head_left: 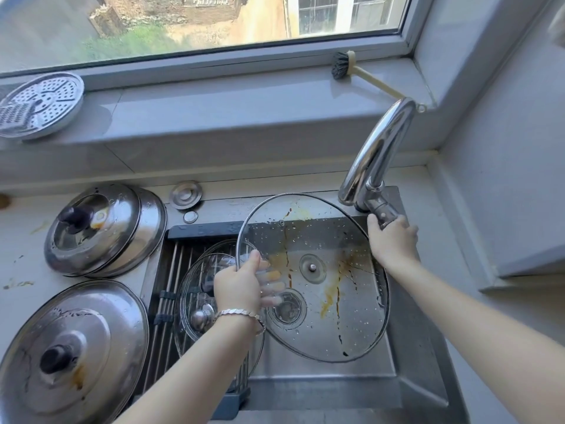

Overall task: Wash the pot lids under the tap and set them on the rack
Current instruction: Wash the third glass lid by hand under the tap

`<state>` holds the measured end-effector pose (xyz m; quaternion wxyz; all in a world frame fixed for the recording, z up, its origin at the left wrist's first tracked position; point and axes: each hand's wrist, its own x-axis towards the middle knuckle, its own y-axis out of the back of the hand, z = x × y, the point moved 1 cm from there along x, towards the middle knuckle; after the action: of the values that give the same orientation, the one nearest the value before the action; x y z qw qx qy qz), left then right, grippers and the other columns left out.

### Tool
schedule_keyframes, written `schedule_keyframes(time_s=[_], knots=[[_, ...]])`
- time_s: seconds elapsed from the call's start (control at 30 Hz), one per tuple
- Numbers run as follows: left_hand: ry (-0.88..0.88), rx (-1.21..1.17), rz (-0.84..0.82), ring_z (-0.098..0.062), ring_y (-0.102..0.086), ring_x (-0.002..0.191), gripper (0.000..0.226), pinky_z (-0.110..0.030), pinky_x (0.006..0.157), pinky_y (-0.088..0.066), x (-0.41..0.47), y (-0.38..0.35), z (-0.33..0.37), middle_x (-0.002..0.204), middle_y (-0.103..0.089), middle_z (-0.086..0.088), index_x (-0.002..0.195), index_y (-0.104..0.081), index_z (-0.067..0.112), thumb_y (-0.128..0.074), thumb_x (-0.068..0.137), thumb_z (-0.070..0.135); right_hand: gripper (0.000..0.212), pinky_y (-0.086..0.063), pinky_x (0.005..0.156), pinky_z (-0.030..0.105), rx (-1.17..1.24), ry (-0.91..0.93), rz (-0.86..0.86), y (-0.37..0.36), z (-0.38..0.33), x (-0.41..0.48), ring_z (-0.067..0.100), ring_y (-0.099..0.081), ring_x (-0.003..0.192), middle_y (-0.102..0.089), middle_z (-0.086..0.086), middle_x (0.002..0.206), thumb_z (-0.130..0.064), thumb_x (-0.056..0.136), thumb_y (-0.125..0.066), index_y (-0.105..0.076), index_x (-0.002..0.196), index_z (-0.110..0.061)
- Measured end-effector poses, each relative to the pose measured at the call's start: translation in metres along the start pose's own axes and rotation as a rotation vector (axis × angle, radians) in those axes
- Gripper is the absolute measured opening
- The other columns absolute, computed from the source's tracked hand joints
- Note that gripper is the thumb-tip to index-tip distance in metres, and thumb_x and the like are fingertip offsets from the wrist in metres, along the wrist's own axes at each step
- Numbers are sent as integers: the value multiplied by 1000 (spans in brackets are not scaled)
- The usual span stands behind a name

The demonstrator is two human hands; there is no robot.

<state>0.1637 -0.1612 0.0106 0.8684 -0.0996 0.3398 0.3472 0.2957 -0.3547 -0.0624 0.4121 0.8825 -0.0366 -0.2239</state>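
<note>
Left hand (241, 289) pinches the glass lid (324, 325) at its nine o'clock rim, tilted over the sink (406, 377) — right hand (393, 240) curls round the tap lever (380, 211) at two o'clock, nearer the spout (348, 191).

Behind the large round glass lid (330, 325), brown-streaked and beaded with drops: fingers (272, 275) of the left hand (241, 286), only a blur through the wet glass, as is the round steel sink drain (289, 307) just below them. Under that hand and its wrist: smaller clear glass lid with a steel knob (198, 289), partly covered, on the grey rod rack (175, 264), itself largely hidden.

Inside the right hand (393, 240): end of the chrome tap lever (382, 214), out of sight.

Far left of the left hand: domed steel lid with a black knob (91, 347), cut by the left and bottom edges; perforated round steel plate (46, 102), clipped at the left edge.

Left forearm (189, 362) cut off at the bottom edge, right forearm (474, 316) at the right.
</note>
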Motion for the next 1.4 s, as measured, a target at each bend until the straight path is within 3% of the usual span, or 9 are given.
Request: schedule_keyframes(time_s=[0.17, 0.3, 0.47, 0.6, 0.73, 0.9, 1.03, 1.2, 1.4], knots=[[25, -8, 11, -23, -60, 36, 31, -26, 32, -48, -7, -4, -6, 61, -67, -17, 78, -61, -4, -55, 91, 23, 77, 9, 115, 37, -254, 563, -298, -28, -11, -87, 18, 20, 142, 18, 2, 155, -61, 91, -20, 3, 149, -15], [-62, 103, 65, -27, -63, 60, 41, -43, 68, -56, -11, -11, -9, 47, -65, -4, 57, -65, 8, -59, 87, 36, 75, 14, 115, 24, -240, 1066, -563, -41, -30, -126, -1, 26, 137, 25, -13, 147, -68, 83, -6, 17, 139, -25], [12, 78, -11, -30, -63, 48, 59, -32, 41, -52, -20, -5, -9, 73, -71, -22, 75, -65, -2, -44, 89, 52, 99, 16, 114, 29, -357, 778, -340, -31, -28, -81, 10, 30, 137, 30, 1, 150, -78, 62, 22, 25, 140, -17], [-50, 146, 42, -37, -69, 67, 60, -50, 63, -58, -17, -2, -13, 76, -71, -24, 72, -70, 2, -46, 87, 55, 84, 19, 113, 23, -361, 1045, -528, -34, -24, -122, 5, 35, 134, 39, -3, 142, -71, 72, 10, 28, 134, -17], [-22, 50, -10, -29, -66, 50, 58, -30, 39, -53, -23, -2, -10, 72, -71, -21, 77, -68, 1, -43, 89, 52, 84, 13, 115, 25, -361, 1048, -494, -20, -18, -106, -1, 31, 134, 32, -8, 145, -73, 72, 14, 24, 136, -19], [-67, 24, 53, -23, -63, 45, 59, -23, 37, -48, -21, 4, -8, 71, -70, -19, 78, -69, -1, -45, 89, 51, 78, 10, 114, 26, -394, 1272, -567, -21, -8, -137, 16, 14, 143, 12, 4, 153, -64, 87, -1, 8, 143, -10], [-72, -28, 10, -22, -62, 38, 58, -22, 32, -46, -22, 8, -4, 58, -69, -14, 78, -63, -1, -41, 91, 51, 80, 13, 112, 26, -453, 1174, -520, -7, 5, -123, 22, 12, 143, 16, 4, 151, -66, 86, 4, 7, 145, -12], [-82, -26, 10, -23, -62, 39, 57, -22, 31, -45, -25, 9, -5, 64, -69, -17, 80, -62, -2, -41, 91, 49, 74, 20, 111, 20, -496, 1249, -695, 0, 18, -125, 0, 27, 137, 25, -5, 150, -67, 84, 2, 14, 142, -23], [-116, -69, 54, -21, -58, 33, 54, -19, 29, -40, -26, 7, -1, 68, -68, -22, 79, -60, -4, -45, 91, 47, 84, 22, 110, 23, -588, 972, -592, 10, 30, -118, 4, 38, 132, 44, -7, 139, -72, 71, 8, 33, 133, -22]])
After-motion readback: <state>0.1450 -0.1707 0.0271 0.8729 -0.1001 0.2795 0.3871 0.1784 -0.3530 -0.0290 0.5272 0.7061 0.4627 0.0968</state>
